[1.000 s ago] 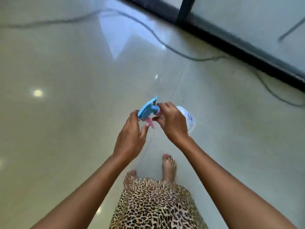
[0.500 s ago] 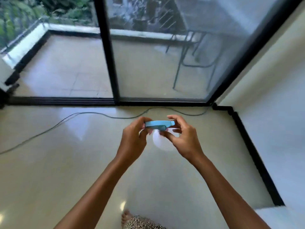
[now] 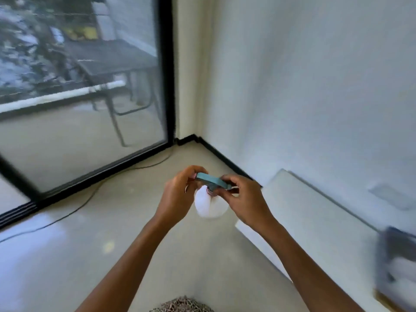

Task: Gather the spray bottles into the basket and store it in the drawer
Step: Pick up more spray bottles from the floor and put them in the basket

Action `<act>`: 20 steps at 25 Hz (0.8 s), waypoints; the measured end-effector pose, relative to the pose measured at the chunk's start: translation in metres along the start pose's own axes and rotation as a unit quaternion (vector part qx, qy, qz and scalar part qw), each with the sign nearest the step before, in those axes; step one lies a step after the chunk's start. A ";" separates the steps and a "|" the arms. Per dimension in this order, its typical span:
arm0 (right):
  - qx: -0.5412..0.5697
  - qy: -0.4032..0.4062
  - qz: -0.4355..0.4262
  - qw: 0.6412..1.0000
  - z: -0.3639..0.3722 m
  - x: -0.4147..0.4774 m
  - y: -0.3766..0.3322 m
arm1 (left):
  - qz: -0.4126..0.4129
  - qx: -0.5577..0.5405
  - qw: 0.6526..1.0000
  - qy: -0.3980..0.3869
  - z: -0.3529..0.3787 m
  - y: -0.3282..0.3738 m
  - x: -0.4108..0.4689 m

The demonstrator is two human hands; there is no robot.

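Observation:
I hold a white spray bottle (image 3: 208, 204) with a blue trigger head (image 3: 212, 179) upright in mid-air at the centre of the head view. My left hand (image 3: 179, 197) grips the rear end of the blue head, where a bit of pink trigger shows. My right hand (image 3: 245, 199) pinches the nozzle end and the neck. The bottle's white body hangs between both hands. At the right edge a blurred grey basket (image 3: 398, 266) sits on a white surface.
A white counter or cabinet top (image 3: 310, 221) runs along the right wall (image 3: 315, 86). A black-framed glass sliding door (image 3: 167, 86) stands at left, with a thin cable (image 3: 90, 194) lying along the floor. Outside are a table and chair.
The view has swung up and to the right, from the floor to the room corner, bringing the white counter and basket into sight. Both hands stay on the spray bottle, now upright.

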State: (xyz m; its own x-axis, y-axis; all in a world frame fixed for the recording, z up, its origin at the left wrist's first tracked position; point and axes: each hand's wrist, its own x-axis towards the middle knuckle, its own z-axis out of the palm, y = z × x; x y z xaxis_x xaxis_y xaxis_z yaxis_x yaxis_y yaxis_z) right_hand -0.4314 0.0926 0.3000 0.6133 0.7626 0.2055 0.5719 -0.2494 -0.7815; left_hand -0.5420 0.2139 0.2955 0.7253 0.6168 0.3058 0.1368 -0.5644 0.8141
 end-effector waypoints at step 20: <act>-0.172 0.258 0.272 0.911 -0.330 -0.066 0.240 | 0.206 -0.140 0.890 -0.382 0.415 0.209 0.116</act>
State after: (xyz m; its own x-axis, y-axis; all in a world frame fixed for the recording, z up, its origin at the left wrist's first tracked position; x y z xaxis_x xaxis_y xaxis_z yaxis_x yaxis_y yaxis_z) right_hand -0.1549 -0.2144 0.2926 0.9809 0.1105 0.1604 0.1884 -0.7464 -0.6383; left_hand -0.1489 -0.0602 0.2960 0.9364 -0.2254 0.2689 -0.3434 -0.4315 0.8342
